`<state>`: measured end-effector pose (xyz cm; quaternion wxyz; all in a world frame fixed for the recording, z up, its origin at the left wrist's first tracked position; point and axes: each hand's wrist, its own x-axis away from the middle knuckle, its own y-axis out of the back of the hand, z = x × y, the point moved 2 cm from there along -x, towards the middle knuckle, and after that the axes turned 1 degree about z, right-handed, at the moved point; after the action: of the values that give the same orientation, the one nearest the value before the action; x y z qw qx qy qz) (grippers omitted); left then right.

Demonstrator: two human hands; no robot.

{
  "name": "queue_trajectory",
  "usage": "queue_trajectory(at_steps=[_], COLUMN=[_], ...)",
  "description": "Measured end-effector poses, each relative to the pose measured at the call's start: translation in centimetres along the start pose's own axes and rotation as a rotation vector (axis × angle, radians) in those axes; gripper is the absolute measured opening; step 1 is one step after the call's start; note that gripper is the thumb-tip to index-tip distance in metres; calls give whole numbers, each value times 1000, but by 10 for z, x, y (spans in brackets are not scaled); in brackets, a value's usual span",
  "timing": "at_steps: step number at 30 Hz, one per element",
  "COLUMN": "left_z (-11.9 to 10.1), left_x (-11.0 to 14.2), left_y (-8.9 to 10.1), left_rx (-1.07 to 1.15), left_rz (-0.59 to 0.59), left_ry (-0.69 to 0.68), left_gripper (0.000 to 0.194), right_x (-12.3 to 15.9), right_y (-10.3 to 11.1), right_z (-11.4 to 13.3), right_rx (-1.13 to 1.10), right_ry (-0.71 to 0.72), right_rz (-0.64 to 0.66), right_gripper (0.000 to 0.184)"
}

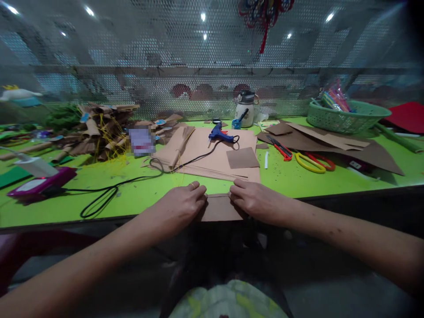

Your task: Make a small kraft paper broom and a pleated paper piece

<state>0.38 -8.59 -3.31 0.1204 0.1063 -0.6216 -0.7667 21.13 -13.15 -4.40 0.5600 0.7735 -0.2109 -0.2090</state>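
Note:
A small sheet of brown kraft paper (221, 209) lies at the front edge of the green table, its far edge folded over. My left hand (183, 202) grips the paper's left side, fingers curled, a ring on one finger. Closed on its right side is my right hand (253, 198). Both sets of fingertips press near the fold; the thumbs are mostly hidden. Just beyond my hands rests a stack of larger brown paper sheets (205, 154). On that stack are a blue glue gun (220, 133), a brown paper square (243, 158) and a rolled paper piece (180, 149).
A black cord runs left to a purple power strip (41, 184). Paper rolls with yellow string (102, 134) pile up at the back left. To the right lie red-handled scissors (281, 149), yellow-handled scissors (309, 162) and a green basket (347, 117). A white bottle (245, 110) stands behind.

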Motion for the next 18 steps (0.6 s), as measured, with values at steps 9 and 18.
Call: queue_trajectory(at_steps=[9,18], left_z=[28,22], left_x=[-38,-44], left_y=[1,-4], left_rx=[523,614], left_rz=[-16,178], left_ry=[361,496], left_gripper=[24,20], right_x=[3,6], right_y=[-4,-6], right_z=[2,4], right_rx=[35,-26], right_ry=[-3,-133], right_rz=[-87,-174], right_gripper=[20,20])
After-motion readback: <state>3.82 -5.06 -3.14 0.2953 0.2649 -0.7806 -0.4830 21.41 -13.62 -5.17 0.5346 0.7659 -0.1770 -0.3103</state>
